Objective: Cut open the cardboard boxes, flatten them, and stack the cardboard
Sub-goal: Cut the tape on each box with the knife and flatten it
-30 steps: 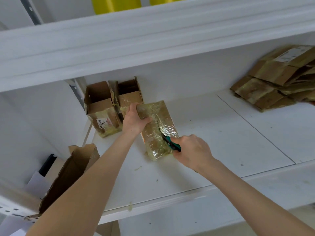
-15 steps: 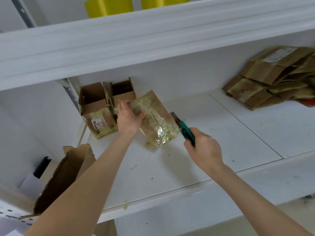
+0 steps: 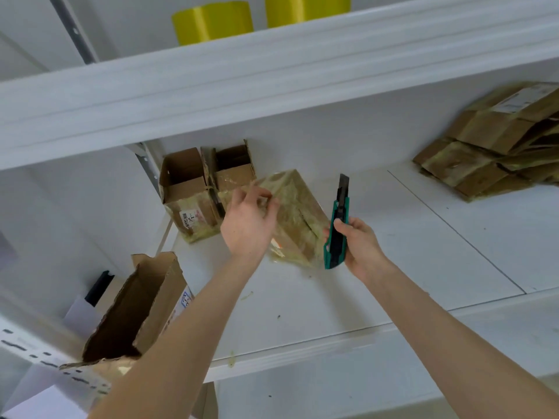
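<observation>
Box (image 3: 299,219), tape-wrapped, tilted on the shelf (image 3: 393,282). I see the left hand (image 3: 246,225) at the box's upper-left edge, fingers (image 3: 257,195) curled, pinching its wrap. Right hand (image 3: 360,246) is just right of the box, fingers wrapped round the knife (image 3: 337,231), blade up, off the box. Two open boxes (image 3: 187,189) just left of the box; flat cardboard stack (image 3: 490,143) well right of it.

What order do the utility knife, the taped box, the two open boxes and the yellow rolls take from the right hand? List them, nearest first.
1. utility knife: gripped in the right hand itself.
2. taped box: just left of that hand, on the shelf.
3. two open boxes: farther left, at the back.
4. yellow rolls: on the upper shelf, farthest.
</observation>
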`<state>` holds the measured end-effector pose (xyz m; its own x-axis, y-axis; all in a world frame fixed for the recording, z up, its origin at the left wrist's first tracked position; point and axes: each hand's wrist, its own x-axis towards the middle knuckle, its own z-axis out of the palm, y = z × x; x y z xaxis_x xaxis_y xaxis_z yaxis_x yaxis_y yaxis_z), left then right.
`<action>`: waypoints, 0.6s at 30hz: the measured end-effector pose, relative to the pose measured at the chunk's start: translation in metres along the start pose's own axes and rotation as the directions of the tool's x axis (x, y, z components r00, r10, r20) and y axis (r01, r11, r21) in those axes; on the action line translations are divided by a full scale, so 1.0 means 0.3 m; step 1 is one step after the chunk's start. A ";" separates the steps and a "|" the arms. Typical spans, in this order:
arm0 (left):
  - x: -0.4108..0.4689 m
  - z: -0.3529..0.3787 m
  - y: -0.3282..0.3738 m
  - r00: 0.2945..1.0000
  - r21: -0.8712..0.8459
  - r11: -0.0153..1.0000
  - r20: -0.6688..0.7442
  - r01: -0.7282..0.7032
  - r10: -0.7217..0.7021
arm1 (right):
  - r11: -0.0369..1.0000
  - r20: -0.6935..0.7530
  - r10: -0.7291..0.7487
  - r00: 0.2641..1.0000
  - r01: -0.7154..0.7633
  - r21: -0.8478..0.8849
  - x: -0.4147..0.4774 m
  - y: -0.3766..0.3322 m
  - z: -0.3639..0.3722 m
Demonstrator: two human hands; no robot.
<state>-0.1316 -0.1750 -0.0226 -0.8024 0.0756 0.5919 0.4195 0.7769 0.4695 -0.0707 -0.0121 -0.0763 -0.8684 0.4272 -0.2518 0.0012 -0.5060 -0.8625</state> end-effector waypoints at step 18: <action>-0.134 0.006 -0.252 0.938 0.113 0.960 0.211 0.254 -0.273 | 0.971 -0.001 -0.122 0.993 0.119 -0.208 0.055 -0.029 0.072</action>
<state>-0.1320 -0.2356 -0.0831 -0.9573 -0.0096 0.2889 0.1508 0.8361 0.5275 -0.0956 -0.0169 -0.0635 -0.8613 0.4869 -0.1453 0.0010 -0.2843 -0.9587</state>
